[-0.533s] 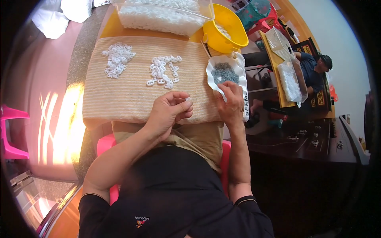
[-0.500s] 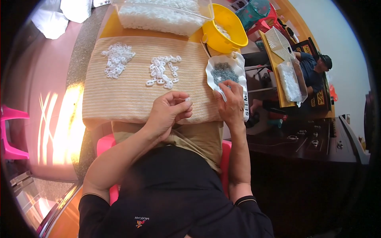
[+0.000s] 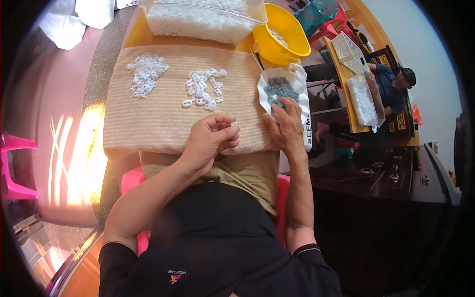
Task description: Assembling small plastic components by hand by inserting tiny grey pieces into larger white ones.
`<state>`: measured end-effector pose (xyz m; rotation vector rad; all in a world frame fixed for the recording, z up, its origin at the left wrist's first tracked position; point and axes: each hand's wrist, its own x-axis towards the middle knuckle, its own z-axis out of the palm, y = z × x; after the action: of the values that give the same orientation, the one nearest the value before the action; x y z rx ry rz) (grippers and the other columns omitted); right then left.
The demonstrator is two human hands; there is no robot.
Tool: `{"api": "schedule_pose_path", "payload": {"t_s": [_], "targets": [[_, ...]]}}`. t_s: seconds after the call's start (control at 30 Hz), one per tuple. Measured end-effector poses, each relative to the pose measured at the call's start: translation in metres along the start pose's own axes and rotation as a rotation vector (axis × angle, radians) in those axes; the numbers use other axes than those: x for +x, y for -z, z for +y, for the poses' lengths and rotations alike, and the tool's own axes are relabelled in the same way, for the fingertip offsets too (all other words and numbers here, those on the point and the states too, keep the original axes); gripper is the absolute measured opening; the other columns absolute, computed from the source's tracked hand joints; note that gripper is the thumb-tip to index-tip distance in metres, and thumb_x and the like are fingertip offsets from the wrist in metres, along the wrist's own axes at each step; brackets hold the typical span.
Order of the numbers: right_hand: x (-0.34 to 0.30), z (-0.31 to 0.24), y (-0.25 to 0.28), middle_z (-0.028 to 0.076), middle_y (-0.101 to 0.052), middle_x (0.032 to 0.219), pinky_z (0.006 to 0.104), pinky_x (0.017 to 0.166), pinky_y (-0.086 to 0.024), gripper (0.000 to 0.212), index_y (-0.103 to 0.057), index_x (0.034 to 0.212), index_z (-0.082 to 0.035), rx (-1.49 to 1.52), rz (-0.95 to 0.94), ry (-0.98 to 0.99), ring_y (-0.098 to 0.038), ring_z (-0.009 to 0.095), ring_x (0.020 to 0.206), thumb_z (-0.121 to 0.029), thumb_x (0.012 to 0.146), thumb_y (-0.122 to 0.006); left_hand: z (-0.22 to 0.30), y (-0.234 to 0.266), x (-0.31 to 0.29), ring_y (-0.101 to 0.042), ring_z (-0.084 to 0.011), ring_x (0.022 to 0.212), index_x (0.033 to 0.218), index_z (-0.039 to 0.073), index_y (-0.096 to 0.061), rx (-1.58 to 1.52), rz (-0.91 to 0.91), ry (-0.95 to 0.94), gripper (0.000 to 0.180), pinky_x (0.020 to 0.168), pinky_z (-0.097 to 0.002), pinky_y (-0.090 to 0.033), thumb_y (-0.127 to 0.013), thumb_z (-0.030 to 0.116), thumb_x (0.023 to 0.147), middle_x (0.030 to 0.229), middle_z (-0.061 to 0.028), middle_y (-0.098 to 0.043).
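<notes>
My left hand (image 3: 208, 141) is pinched on a small white plastic piece (image 3: 234, 124) above the near edge of the striped cloth (image 3: 148, 126). Most of that piece is hidden by the fingers. At the right, my right hand (image 3: 286, 129) reaches over a white wavy-edged tray (image 3: 263, 81), its fingers stretched and its thumb apart. A heap of tiny grey-blue parts (image 3: 281, 89) lies in the tray, just beyond the fingertips. Ahead of my left hand is a loose group of white oval pieces with holes (image 3: 199, 89). A denser pile of similar white pieces (image 3: 147, 74) lies farther left.
A clear bin (image 3: 198, 27) full of white pieces stands at the table's far edge. Beside it is a yellow basin (image 3: 269, 47). Another person (image 3: 388, 86) sits at the right by a board (image 3: 346, 74) bearing a clear box (image 3: 363, 101). A pink stool (image 3: 17, 166) stands far left.
My right hand's fingers have spread out over the tray, from a more bent, gathered pose. My left hand keeps its place and its pinch.
</notes>
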<state>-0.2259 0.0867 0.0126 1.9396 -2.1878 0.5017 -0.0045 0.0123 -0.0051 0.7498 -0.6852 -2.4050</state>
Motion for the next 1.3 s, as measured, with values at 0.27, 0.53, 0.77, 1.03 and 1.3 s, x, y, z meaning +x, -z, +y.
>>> {"api": "schedule_pose_path", "payload": {"t_s": [0.27, 0.53, 0.77, 1.03, 1.3], "targets": [[-0.0007, 0.0032, -0.0061, 0.02, -0.051, 0.12, 0.0436, 0.097, -0.038, 0.033, -0.061, 0.104, 0.004, 0.014, 0.036, 0.017, -0.045, 0.038, 0.116, -0.022, 0.084, -0.065, -0.0018, 0.0011, 0.0002, -0.061, -0.0106, 0.069, 0.102, 0.001, -0.055, 0.005, 0.005, 0.002, 0.02, 0.063, -0.0213, -0.054, -0.066, 0.005, 0.085, 0.082, -0.0048, -0.061], [-0.0002, 0.0033, -0.0048, 0.02, -0.052, 0.115, 0.042, 0.094, -0.04, 0.031, -0.061, 0.102, 0.003, 0.065, 0.06, 0.017, -0.048, 0.038, 0.11, -0.02, 0.082, -0.067, -0.0013, -0.0009, -0.0007, -0.061, -0.0104, 0.068, 0.103, 0.001, -0.056, 0.026, 0.014, -0.001, 0.021, 0.062, -0.021, -0.054, -0.066, 0.005, 0.085, 0.082, -0.0043, -0.061], [-0.0007, 0.0071, -0.0057, 0.02, -0.052, 0.115, 0.042, 0.094, -0.04, 0.031, -0.061, 0.102, 0.003, 0.089, 0.04, 0.028, -0.048, 0.038, 0.111, -0.02, 0.082, -0.067, -0.0026, -0.0008, -0.0008, -0.06, -0.0101, 0.068, 0.102, 0.0, -0.056, 0.034, 0.017, 0.0, 0.021, 0.062, -0.0209, -0.054, -0.066, 0.005, 0.084, 0.081, -0.0044, -0.062], [0.0, 0.0071, -0.008, 0.02, -0.053, 0.115, 0.0427, 0.095, -0.039, 0.035, -0.06, 0.104, 0.003, 0.048, 0.049, 0.037, -0.048, 0.038, 0.111, -0.024, 0.083, -0.067, -0.0037, 0.0002, 0.0, -0.06, -0.0101, 0.068, 0.102, 0.0, -0.056, 0.012, 0.011, 0.008, 0.021, 0.063, -0.0215, -0.054, -0.067, 0.005, 0.084, 0.082, -0.0048, -0.062], [-0.001, 0.006, -0.0052, 0.02, -0.052, 0.115, 0.0416, 0.093, -0.04, 0.035, -0.062, 0.101, 0.002, 0.112, 0.054, -0.029, -0.049, 0.036, 0.109, -0.025, 0.081, -0.069, -0.0036, -0.0013, -0.0012, -0.06, -0.0104, 0.069, 0.1, 0.001, -0.056, 0.021, 0.013, 0.004, 0.02, 0.063, -0.0226, -0.054, -0.067, 0.005, 0.084, 0.081, -0.0045, -0.061]]}}
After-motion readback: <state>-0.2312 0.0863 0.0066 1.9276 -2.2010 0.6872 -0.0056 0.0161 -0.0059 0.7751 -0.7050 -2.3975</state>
